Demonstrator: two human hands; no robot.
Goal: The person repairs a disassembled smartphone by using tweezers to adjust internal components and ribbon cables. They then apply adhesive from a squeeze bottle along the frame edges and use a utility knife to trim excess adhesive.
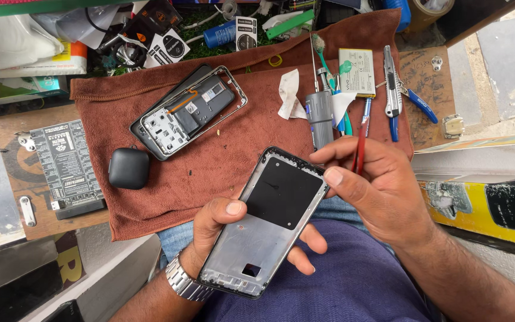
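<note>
Our left hand (225, 229) fingers were clamped round the edges of the bare grey metal phone mid-frame w/ black pad (267, 220), over the lap. Right hand (382, 191) pinched a thin red-handled tool (360, 152) at its top corner. We judged the frame light, stiff but thin, bendable, so best held by its side rails. Rust-brown towel (222, 161) lay beyond.

head camera, looking down (close), workbench (222, 161)
</note>
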